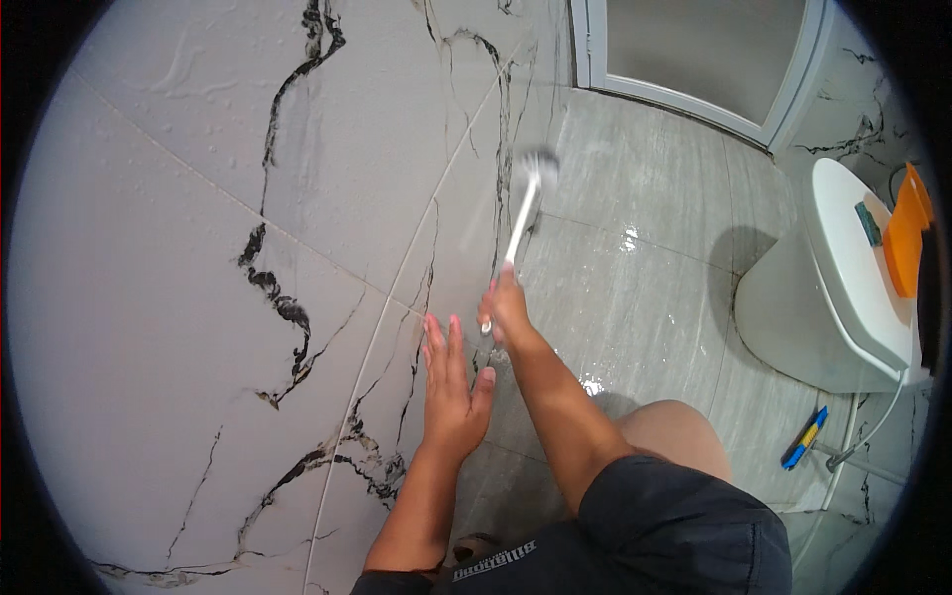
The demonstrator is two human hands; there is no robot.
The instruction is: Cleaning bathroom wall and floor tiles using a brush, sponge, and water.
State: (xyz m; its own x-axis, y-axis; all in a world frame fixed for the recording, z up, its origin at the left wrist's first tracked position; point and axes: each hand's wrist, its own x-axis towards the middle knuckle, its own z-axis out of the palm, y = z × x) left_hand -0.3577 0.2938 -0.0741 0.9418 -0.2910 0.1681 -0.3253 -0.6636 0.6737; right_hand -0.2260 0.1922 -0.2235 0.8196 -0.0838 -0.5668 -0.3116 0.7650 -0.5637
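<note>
My right hand [506,309] is closed around the handle of a long white scrubbing brush [522,220]. The brush head, smeared by motion, is at the low part of the marbled wall tiles [327,198], close to where they meet the floor. Whether its bristles touch the wall I cannot tell. Nearer to me and a little to the left, my left hand [456,389] is held out with its fingers stretched and nothing in it. It is against or just in front of the wall; the exact contact is unclear. Wet streaks and drops show on the upper left tiles.
Grey floor tiles [645,258] shine with water. A white toilet [793,307] stands at the right, with an orange item [904,233] and a green sponge-like pad [869,224] on its lid. A blue and yellow packet [805,438] lies below it. A framed door [704,59] is at the far end.
</note>
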